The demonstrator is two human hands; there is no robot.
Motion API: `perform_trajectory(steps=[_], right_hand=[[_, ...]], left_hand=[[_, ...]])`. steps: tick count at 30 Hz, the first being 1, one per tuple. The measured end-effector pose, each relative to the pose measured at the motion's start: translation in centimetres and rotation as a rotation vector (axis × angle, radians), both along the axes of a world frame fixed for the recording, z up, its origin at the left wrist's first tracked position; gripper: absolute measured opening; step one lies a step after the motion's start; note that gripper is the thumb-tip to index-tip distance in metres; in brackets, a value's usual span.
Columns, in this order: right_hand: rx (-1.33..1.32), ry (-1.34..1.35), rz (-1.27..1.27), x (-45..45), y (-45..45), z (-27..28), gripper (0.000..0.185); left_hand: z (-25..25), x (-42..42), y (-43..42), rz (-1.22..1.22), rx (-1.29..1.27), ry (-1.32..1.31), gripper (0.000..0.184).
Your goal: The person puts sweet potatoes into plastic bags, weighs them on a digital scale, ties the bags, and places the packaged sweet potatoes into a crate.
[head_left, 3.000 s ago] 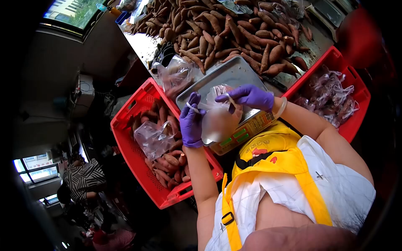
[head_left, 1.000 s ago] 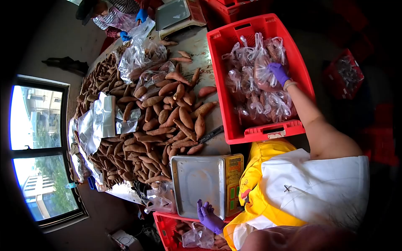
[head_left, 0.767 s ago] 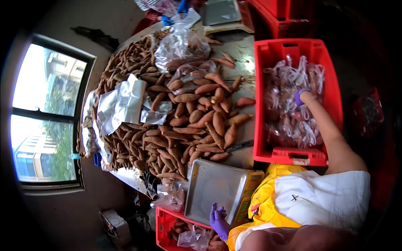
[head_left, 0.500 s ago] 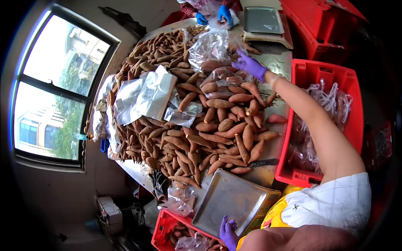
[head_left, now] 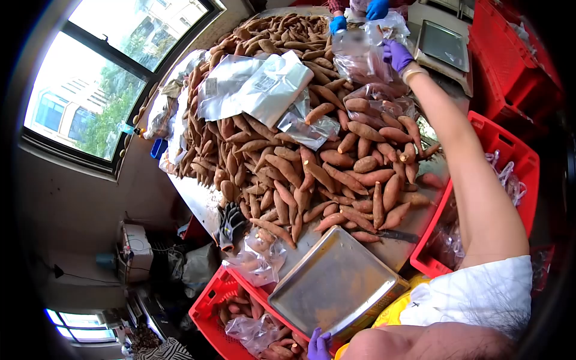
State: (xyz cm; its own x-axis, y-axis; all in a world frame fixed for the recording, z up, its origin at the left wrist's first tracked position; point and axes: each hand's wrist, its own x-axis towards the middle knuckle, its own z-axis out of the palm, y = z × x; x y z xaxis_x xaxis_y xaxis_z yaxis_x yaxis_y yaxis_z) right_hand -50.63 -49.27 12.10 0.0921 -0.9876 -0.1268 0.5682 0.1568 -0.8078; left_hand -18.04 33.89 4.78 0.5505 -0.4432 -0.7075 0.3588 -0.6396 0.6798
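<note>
My right hand (head_left: 397,56), in a purple glove, is stretched to the far side of the heap, its fingers closed on the edge of a clear plastic bag (head_left: 362,59). A person's blue-gloved hand (head_left: 338,24) is close to the same bag. Just in front of it lies another clear bag with sweet potatoes (head_left: 384,99). My left hand (head_left: 319,346), also gloved in purple, shows only in part at the bottom edge. Its fingers are apart with nothing visible in them, beside the metal scale tray (head_left: 336,288).
A large heap of sweet potatoes (head_left: 282,165) covers the table, with flat plastic bags (head_left: 258,84) on top. A knife (head_left: 399,236) and a dark glove (head_left: 230,225) lie nearby. Red crates (head_left: 521,157) stand right and lower left (head_left: 204,312). Another scale (head_left: 444,45) sits far right.
The view has turned, shifting the table contents right in the picture. My right hand has gone from spread fingers to closing on the bag's edge. My left hand has sunk lower in view.
</note>
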Motion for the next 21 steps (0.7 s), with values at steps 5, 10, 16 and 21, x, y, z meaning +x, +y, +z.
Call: perform_trajectory(steps=[5,10,16,21], right_hand=[[0.097,-0.347,0.248,-1.4,9.4,6.9,0.019],[-0.227,0.434,0.164,-0.8,12.7,12.5,0.02],[-0.229,0.804,0.051,-4.0,10.5,9.1,0.023],[-0.326,0.616,0.048,0.4,19.6,11.5,0.022]], left_hand=[[2.2,-0.4,-1.0,-0.032,-0.202,-0.136,0.036],[9.6,-2.5,-6.8,0.026,-0.326,-0.247,0.033],[8.2,-2.7,-4.1,-0.016,-0.417,-0.237,0.032],[7.7,-3.2,-1.4,0.029,-0.41,-0.224,0.033]])
